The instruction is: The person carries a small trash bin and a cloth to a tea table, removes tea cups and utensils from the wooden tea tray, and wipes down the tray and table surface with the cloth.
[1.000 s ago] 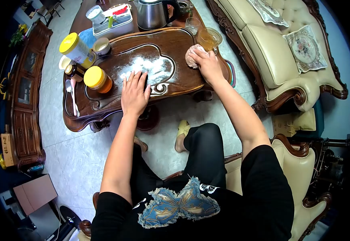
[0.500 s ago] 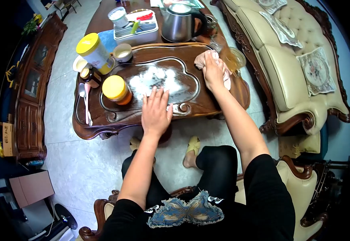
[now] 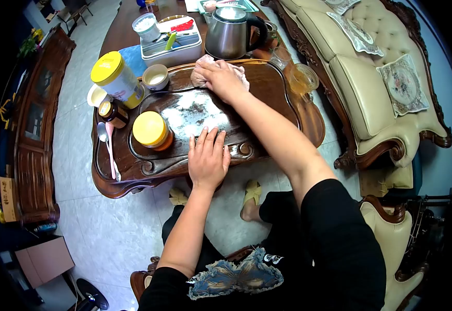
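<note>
My right hand (image 3: 225, 80) presses a crumpled pink cloth (image 3: 201, 76) onto the far edge of the dark carved wooden tray (image 3: 267, 111), just in front of the steel kettle (image 3: 227, 36). Flat on the tray's near rim rests my left hand (image 3: 207, 158), fingers apart and holding nothing. Left of it stands a yellow-lidded jar (image 3: 150, 129). Farther left are a brown bottle (image 3: 113, 114), a large yellow-lidded can (image 3: 117, 78), a small cup (image 3: 156, 76), and a spoon beside a pink-handled utensil (image 3: 110, 150).
A white container (image 3: 171, 54) with utensils and a lidded tub (image 3: 146, 27) stand behind the tray. Glass cups (image 3: 280, 57) and a glass of amber liquid (image 3: 302, 79) are at the right. A cream sofa (image 3: 360, 93) stands to the right, a wooden cabinet (image 3: 36, 124) to the left.
My right hand has moved left with the cloth, from the tray's right side to its far middle edge. My left hand stays on the near rim. The view has shifted slightly.
</note>
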Demonstrator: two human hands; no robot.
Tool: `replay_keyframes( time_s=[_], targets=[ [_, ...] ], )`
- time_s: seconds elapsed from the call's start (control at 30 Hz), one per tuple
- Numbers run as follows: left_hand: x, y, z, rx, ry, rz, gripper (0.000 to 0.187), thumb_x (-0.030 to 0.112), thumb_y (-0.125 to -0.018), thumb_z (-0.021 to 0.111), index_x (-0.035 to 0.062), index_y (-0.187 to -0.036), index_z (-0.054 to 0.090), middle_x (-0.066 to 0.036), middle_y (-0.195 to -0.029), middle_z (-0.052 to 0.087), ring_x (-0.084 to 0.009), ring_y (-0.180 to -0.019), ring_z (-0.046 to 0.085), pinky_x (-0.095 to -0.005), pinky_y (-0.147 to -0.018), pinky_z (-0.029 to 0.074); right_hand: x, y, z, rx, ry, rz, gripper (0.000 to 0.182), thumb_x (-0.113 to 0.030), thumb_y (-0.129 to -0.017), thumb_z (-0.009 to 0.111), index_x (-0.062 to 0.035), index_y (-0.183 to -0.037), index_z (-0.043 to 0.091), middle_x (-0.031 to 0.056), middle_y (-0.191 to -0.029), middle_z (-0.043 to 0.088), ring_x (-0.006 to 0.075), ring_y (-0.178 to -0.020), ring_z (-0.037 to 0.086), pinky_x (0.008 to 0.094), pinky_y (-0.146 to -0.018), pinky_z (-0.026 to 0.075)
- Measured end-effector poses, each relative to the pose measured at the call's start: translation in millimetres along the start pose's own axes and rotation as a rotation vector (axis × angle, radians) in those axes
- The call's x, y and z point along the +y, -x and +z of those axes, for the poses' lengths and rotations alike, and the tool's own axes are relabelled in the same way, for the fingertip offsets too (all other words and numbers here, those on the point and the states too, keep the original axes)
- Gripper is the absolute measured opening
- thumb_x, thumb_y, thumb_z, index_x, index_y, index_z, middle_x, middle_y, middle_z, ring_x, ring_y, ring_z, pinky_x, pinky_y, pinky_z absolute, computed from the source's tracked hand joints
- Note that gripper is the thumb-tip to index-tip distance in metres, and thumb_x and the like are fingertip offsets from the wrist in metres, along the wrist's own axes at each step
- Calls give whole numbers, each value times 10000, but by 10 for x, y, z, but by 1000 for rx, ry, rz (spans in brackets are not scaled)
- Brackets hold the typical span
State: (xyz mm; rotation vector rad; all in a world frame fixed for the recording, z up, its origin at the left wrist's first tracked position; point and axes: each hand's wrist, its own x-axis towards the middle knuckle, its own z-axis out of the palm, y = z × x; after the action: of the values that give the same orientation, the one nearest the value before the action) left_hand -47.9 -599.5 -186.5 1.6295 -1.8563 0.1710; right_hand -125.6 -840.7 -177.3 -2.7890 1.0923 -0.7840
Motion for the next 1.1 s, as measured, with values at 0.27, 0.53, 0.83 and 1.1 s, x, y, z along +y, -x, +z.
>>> replay_keyframes(
  time_s=[0.27, 0.53, 0.83, 1.1],
  targets=[
    [-29, 14, 9, 22, 13, 26, 363, 230, -899, 637, 106, -1238, 673, -86, -1311, 625, -285, -1309, 524, -547, -1143, 338, 647, 493, -476, -35, 416, 157, 422, -267, -848, 714, -170, -1256, 673, 22, -1330, 622, 300, -1140, 576, 440, -987, 484],
    [-2, 12, 3, 51, 1, 23, 333, 207, -883, 650, 124, -1204, 680, -69, -1278, 638, -289, -1282, 541, -533, -1140, 347, 868, 825, -729, -119, 441, 455, 319, -245, -930, 544, -54, -1136, 695, 148, -1220, 664, 376, -1186, 565, 448, -997, 493],
    [-9, 12, 52, 81, -18, 42, 308, 182, -901, 615, 88, -1189, 669, -103, -1261, 634, -316, -1277, 540, -531, -1140, 358, -338, 2075, -1153, -26, 205, 269, 383, -158, -828, 653, -172, -1210, 677, 52, -1316, 609, 366, -1126, 535, 502, -978, 452],
    [46, 20, 28, 46, -63, 34, 317, 169, -897, 583, 79, -1192, 656, -118, -1264, 627, -327, -1295, 521, -520, -1157, 338, 742, 2652, -1615, 265, 57, 444, 357, 4, -772, 666, -92, -1113, 712, 45, -1072, 722, 274, -911, 627, 349, -848, 443]
  ],
)
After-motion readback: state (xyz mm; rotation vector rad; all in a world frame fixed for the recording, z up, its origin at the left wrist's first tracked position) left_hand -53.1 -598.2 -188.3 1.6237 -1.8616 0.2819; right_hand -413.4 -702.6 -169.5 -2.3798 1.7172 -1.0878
